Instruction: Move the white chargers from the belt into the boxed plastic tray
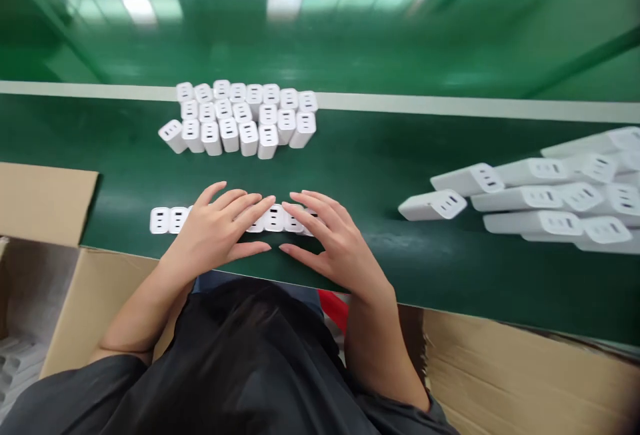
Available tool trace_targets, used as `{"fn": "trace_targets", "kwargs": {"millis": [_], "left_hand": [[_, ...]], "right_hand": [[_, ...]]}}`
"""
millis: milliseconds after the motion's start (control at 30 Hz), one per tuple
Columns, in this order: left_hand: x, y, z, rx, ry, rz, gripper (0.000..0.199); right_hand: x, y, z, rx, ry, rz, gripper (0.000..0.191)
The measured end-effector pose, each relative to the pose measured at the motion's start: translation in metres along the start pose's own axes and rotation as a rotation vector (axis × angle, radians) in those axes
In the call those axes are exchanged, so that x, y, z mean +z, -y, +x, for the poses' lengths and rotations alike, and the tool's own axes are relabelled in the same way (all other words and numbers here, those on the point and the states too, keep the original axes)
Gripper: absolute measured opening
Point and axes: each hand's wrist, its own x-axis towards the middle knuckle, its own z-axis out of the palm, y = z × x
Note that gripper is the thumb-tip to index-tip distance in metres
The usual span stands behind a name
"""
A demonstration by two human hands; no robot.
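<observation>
A worker's left hand (217, 228) and right hand (343, 248) arch over a row of white charger blocks (273, 219) along the green table (360, 162)'s near edge, fingers spread, thumbs apart, contact unclear. A far cluster (249, 139) stands beyond; another group (543, 223) sits right.

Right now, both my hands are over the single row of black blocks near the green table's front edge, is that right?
Not quite: the blocks in that row are white, not black, as the head view shows. The left hand and right hand are indeed over it, near the green table's front edge.
</observation>
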Motion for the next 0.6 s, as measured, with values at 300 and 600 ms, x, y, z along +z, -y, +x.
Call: {"fn": "trace_targets", "kwargs": {"millis": [300,600], "left_hand": [[-0.025,0.053,-0.083,-0.236,0.034,0.078,0.065],[0.0,0.05,-0.057,-0.181,0.127,0.092,0.066]], "right_hand": [[0.017,0.0,0.007,-0.033,-0.012,-0.004,0.042],[0.023,0.0,0.007,-0.036,-0.018,-0.023,0.042]]}}
